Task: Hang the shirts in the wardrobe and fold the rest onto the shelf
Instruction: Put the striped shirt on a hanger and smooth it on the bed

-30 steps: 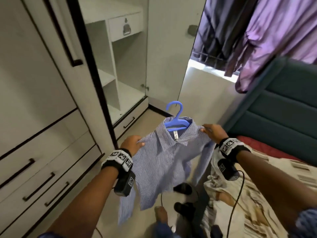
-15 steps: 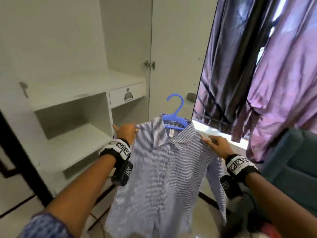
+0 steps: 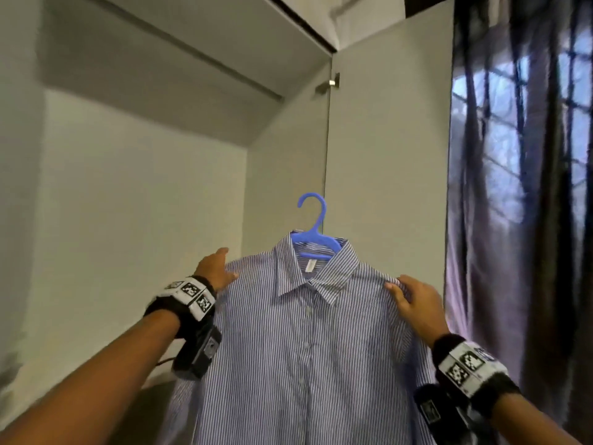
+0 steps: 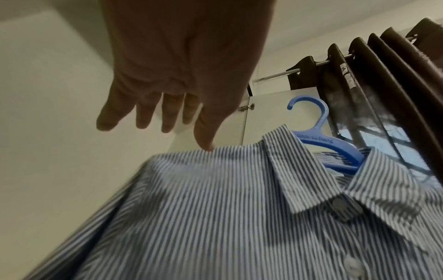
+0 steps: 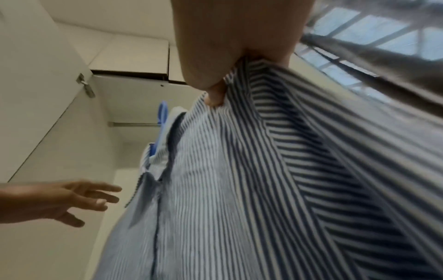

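A blue-and-white striped shirt [image 3: 305,348] hangs on a blue plastic hanger [image 3: 313,226], held up in front of the open upper wardrobe compartment [image 3: 144,220]. My right hand [image 3: 414,300] pinches the shirt's right shoulder; the right wrist view shows the cloth [image 5: 239,189] bunched under the thumb. My left hand [image 3: 215,268] is at the left shoulder with its fingers [image 4: 143,117] straight, only the thumb tip touching the cloth [image 4: 215,208]. The hanger hook [image 4: 309,106] is free in the air. A metal rail [image 5: 134,124] crosses the compartment beyond it.
The wardrobe door [image 3: 385,187] stands open to the right, its hinge [image 3: 332,83] high up. A dark curtain [image 3: 513,220] covers a barred window on the far right, hung from a rod [image 4: 275,75]. The compartment's pale walls enclose the space behind the shirt.
The shirt has risen from low beside the bed to the upper wardrobe compartment, and the view has tilted up. My left hand has loosened from the shoulder, fingers now straight.
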Motion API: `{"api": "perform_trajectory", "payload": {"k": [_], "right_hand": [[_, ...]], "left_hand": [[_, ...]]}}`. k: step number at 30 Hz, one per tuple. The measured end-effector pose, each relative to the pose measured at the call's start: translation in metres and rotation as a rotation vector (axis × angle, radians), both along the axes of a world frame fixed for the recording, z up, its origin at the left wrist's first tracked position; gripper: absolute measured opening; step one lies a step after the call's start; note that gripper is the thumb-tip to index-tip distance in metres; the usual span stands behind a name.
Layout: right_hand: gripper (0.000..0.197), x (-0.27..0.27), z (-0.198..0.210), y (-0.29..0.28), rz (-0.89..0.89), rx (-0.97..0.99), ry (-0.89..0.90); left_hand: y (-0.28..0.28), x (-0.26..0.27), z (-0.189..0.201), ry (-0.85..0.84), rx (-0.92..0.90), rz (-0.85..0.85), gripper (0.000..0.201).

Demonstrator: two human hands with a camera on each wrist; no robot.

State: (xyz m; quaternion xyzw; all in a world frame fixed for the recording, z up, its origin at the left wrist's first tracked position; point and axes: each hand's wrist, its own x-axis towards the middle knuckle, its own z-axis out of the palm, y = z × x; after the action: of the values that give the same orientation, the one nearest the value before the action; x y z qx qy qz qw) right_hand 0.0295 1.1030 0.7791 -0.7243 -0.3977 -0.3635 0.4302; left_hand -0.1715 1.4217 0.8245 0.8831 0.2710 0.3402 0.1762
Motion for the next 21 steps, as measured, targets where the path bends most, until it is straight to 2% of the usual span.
{"api": "perform_trajectory", "payload": {"k": [3,9,16,21], "right_hand": [[0.027,0.045,0.057,0.052,-0.039,0.057,0.009],[0.03,0.106,0.166,0.149,-0.054,0.167,-0.048],[0.033,0.178,0.258,0.234,-0.004,0.182,-0.049],[0.033,0.22,0.306,0.277,0.023,0.121,-0.111]], "left_hand": [[0.05,0.025,0.029,-0.017,0.024,0.054,0.064],[0.124,0.051,0.059,-0.003,0.022,0.2,0.066],[0.176,0.081,0.066,0.058,0.084,0.356,0.061],[0.194,0.102,0.069,0.035,0.141,0.456,0.059]]}}
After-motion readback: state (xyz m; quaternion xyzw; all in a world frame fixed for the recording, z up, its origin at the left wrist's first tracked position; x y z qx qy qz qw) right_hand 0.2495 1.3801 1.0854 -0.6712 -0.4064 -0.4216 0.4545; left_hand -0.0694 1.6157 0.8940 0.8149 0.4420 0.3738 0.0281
